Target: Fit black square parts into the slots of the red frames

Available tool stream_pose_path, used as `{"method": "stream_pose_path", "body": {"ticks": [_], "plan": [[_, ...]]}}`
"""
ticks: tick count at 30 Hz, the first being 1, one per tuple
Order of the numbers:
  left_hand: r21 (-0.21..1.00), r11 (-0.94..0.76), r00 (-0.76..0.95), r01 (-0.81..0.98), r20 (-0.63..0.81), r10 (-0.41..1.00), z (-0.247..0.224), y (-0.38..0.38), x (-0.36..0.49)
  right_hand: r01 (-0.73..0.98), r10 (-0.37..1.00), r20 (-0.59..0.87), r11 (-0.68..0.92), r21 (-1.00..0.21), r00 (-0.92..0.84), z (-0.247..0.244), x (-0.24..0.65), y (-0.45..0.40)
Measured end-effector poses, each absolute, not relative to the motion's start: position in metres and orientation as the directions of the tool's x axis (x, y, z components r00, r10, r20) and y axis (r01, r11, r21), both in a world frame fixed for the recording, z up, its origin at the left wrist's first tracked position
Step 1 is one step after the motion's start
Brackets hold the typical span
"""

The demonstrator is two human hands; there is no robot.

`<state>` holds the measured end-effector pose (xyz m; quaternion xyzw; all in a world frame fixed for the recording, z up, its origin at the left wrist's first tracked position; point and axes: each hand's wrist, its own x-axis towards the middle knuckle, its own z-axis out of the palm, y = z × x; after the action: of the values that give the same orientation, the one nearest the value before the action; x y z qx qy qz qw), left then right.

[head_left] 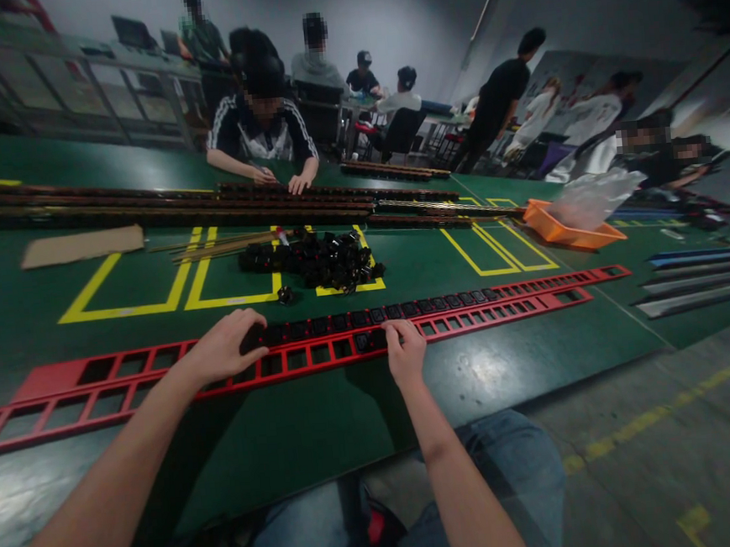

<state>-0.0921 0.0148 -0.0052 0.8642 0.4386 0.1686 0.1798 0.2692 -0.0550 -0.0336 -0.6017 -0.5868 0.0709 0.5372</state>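
At a green table (pixel 504 359), seemed to be putting black blocks (pixel 378 315) into two red frames (pixel 48 381) by the near edge. Spread left hand (pixel 227 348) wide at the far one; bunched right hand (pixel 406 350) fingertips at the near one, too dim to tell if gripping. Probably needed a straight push. Had to reach over frames for the heap (pixel 332 263), with dark strips (pixel 309 200) and a co-worker (pixel 259 134) beyond.

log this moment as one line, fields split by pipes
left hand: over red frames, grip unclear | right hand: at nearer frame, beside black part | pile: beyond frames | orange bin: farther right
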Motion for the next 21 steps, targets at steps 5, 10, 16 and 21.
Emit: {"method": "stream_pose_path", "body": {"ticks": [5, 10, 16, 21], "plan": [[0.39, -0.587, 0.586, 0.709, 0.137, 0.799, -0.0021, 0.015, -0.0894, 0.627, 0.779, 0.547, 0.267, -0.732, 0.307, -0.0357, 0.2697, -0.0543], [0.345, -0.576, 0.579, 0.741, 0.107, 0.808, 0.0018, 0.0143, -0.0889, 0.631, 0.776, 0.553, 0.27, -0.727, 0.304, -0.0349, 0.269, -0.0553], [0.325, -0.577, 0.577, 0.75, 0.105, 0.81, 0.0016, 0.0148, -0.0889, 0.624, 0.775, 0.552, 0.274, -0.732, 0.307, -0.0339, 0.2684, -0.0551], [0.326, -0.549, 0.553, 0.77, 0.089, 0.828, 0.0028, 0.0145, -0.0851, 0.625, 0.775, 0.55, 0.269, -0.733, 0.311, -0.0338, 0.2681, -0.055]]}}
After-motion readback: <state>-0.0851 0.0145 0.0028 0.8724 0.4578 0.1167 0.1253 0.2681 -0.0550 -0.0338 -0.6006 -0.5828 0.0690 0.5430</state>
